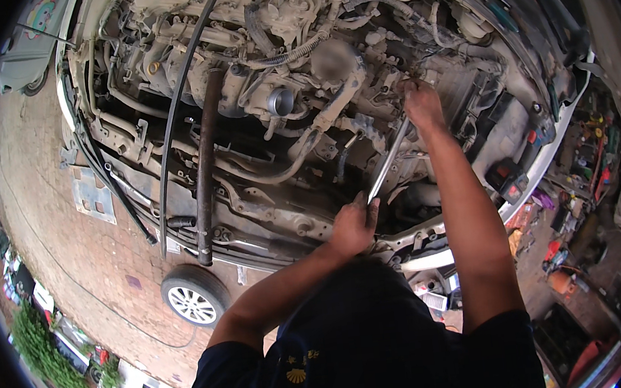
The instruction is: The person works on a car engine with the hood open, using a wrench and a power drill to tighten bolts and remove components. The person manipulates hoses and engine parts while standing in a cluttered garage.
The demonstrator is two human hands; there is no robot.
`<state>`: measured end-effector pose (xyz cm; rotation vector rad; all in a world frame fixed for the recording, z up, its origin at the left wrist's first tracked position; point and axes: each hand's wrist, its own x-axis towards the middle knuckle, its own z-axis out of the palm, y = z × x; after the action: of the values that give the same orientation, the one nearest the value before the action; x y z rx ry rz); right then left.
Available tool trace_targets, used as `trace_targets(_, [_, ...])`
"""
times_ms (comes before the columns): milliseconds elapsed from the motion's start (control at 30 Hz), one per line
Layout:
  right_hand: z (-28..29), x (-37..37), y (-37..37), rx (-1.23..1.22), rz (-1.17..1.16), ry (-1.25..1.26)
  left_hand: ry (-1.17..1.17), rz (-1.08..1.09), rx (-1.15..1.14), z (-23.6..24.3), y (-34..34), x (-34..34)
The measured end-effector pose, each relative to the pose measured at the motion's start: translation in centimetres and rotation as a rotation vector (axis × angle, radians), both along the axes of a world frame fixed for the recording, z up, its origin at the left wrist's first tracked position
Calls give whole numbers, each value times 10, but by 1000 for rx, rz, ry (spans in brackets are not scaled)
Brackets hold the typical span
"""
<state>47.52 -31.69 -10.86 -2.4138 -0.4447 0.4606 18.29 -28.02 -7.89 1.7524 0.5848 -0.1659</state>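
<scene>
On the left, a wheel (193,298) is on the paving (128,275) just beside the car's front, presumably parked clear of the engine bay. A dark pipe (207,163) slants across the front edge, perhaps laid there for easy reach. The engine (293,9) stands exposed behind it. The left hand (353,227) is curled closed around the lower end of a silver bar (389,158), which slants over the bay; the right hand (423,104) closes about its upper end, hiding what it meets. Hands set this far apart likely give leverage below and steadiness above. Farther right, tools (598,155) clutter the floor.
</scene>
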Motion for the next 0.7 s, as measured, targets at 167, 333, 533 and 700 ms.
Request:
trace_targets(167, [1, -3, 5, 41, -114, 128, -19, -3, -31, 1, 8, 0])
trace_targets(333, [-16, -7, -7, 455, -167, 300, 52, -13, -175, 10, 9, -4])
trace_targets(533, [-16, -13, -11, 932, -209, 531, 117, -33, -206, 7, 3, -14])
trace_targets(700, [-3, -11, -8, 1047, -324, 496, 130, -147, -60, 42, 47, -6])
